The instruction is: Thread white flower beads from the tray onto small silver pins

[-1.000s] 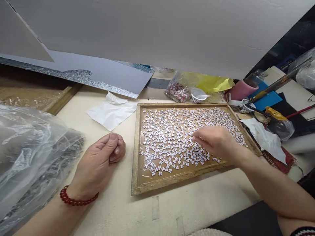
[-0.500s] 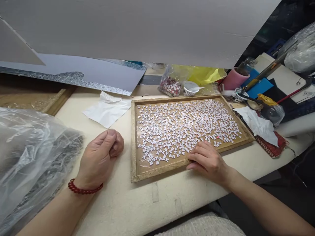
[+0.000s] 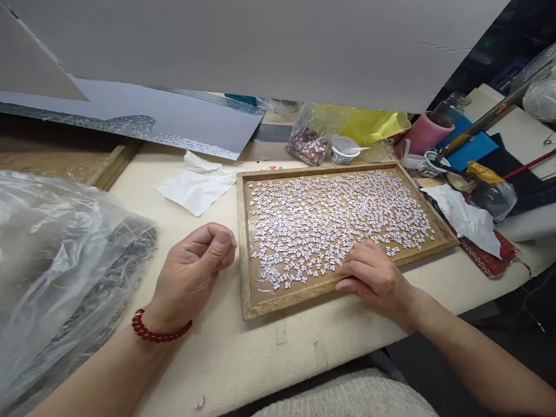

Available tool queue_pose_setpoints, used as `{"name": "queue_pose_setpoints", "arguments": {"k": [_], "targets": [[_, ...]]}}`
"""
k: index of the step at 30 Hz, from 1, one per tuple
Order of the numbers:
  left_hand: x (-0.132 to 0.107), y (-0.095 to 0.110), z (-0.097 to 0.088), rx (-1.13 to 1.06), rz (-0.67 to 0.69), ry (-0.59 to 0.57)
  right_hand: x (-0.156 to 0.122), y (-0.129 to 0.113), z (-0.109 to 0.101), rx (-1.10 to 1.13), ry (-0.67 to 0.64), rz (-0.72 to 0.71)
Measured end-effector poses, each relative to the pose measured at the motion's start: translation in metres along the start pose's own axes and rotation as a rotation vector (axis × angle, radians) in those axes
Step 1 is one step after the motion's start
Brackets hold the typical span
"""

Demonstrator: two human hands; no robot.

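Observation:
A shallow wooden tray (image 3: 247, 231) lies on the table, its brown base covered with many small white bow-shaped pieces (image 3: 304, 231). My right hand (image 3: 376, 278) rests over the tray's near rim, fingers bent together with the tips among the pieces; what they hold, if anything, is hidden. Left of the tray, my left hand (image 3: 195, 266) hovers over the table, thumb pressed to the curled forefinger. Whatever is in that pinch is too small to make out. A red bead bracelet (image 3: 160, 330) circles the left wrist. One tiny red bit (image 3: 392, 238) shows among the pieces.
A white tissue (image 3: 197, 182) lies behind my left hand, and clear plastic sheeting (image 3: 65, 278) bulks at left. Behind the tray are a bag of red-and-white pieces (image 3: 307, 145) and a white tub (image 3: 344, 149). A second tissue (image 3: 463, 217) lies at right. A large white board (image 3: 260, 46) overhangs the back.
My left hand has moved right, closer to the tray's left side. A small whitish scrap now shows near the table's front edge. My right hand stays at the near rim. The view has shifted slightly.

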State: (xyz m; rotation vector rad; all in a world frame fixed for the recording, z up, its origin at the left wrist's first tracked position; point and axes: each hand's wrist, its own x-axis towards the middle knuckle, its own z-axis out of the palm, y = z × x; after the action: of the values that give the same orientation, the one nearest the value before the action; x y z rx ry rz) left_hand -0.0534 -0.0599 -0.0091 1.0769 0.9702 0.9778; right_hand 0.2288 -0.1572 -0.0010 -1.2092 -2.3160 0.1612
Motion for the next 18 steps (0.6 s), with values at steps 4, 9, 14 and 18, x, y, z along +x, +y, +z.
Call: {"name": "queue_pose_setpoints", "arguments": {"k": [4, 9, 14, 18], "targets": [[-0.010, 0.002, 0.009, 0.162, 0.040, -0.093, 0.035, -0.019, 0.010, 0.234, 0.062, 0.021], [-0.018, 0.003, 0.019, 0.206, 0.052, -0.233, 0.071, -0.041, 0.030, 0.487, 0.032, 0.054], [-0.018, -0.002, 0.016, 0.182, 0.096, -0.270, 0.085, -0.042, 0.042, 0.547, 0.074, 0.025], [-0.016, -0.005, 0.014, 0.138, 0.086, -0.264, 0.089, -0.040, 0.045, 0.572, 0.091, 0.057]]}}
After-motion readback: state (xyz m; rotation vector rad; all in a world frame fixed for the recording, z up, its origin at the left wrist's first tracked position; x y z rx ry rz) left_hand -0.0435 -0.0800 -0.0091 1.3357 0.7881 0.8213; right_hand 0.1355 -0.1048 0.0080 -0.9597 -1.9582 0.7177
